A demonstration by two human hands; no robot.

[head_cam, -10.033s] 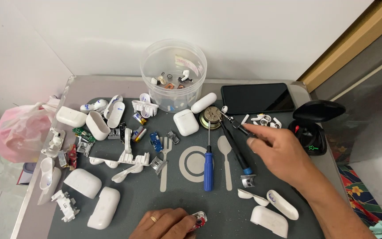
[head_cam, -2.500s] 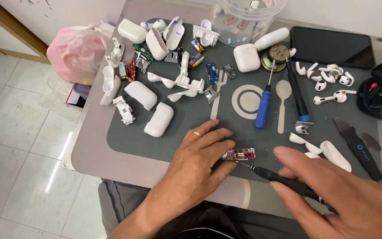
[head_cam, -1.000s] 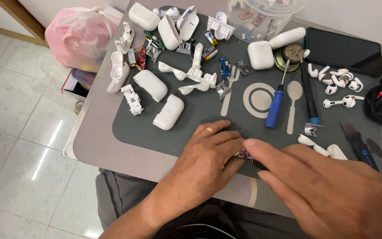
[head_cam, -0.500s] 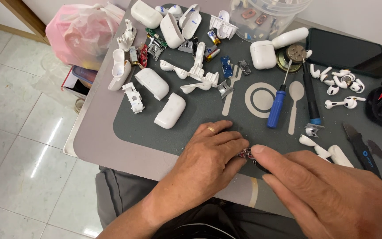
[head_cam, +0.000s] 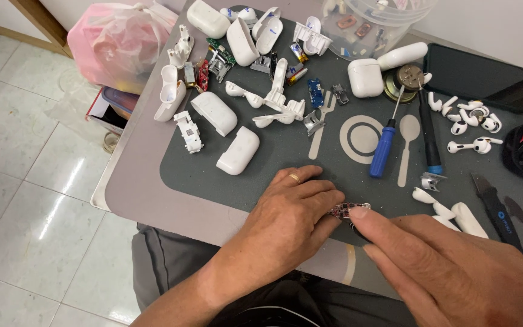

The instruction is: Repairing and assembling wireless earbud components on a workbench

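Observation:
A small red and purple circuit board (head_cam: 347,210) lies near the front edge of the dark grey mat (head_cam: 273,158). My left hand (head_cam: 286,218), with a ring on one finger, pins the board's left end under its fingertips. My right hand (head_cam: 455,269) comes in from the right, its index fingertip at the board's right end. A thin dark tool tip (head_cam: 354,226) shows just under that finger; the rest of the tool is hidden in the closed hand.
On the mat lie a blue screwdriver (head_cam: 384,151), a black screwdriver (head_cam: 429,136), white earbud cases (head_cam: 237,151), loose earbuds (head_cam: 467,115) and several small parts. A clear tub (head_cam: 370,15), a black phone (head_cam: 476,75) and a pink bag (head_cam: 122,42) lie further out.
My right hand picked up a thin dark tool and closed in on the circuit board from the right. My left hand has stayed pressed on the board.

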